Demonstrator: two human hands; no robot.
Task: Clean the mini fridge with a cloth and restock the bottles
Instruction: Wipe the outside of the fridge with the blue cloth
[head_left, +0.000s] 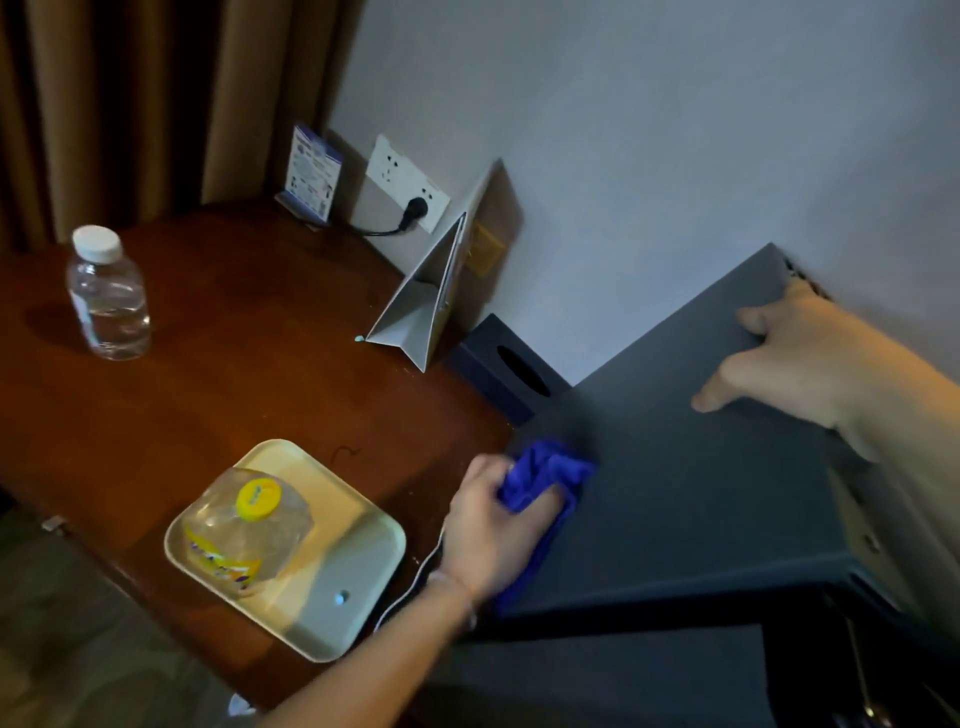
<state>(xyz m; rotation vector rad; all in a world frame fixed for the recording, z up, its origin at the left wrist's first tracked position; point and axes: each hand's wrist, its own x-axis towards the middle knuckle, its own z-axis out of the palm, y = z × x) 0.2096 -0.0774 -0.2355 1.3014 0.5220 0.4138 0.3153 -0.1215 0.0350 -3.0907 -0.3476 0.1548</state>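
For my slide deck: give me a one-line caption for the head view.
Left hand wipes the fridge top with a cloth; right hand rests on it.

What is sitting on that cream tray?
On the tray stands one clear bottle with a yellow cap and label. The tray surface beneath the bottle is hidden.

Single head-worn wide-angle view, looked forward and steeply down from close above mini fridge (691, 493) top and adjoining wooden table (218, 395); wall (649, 130) closed the background.
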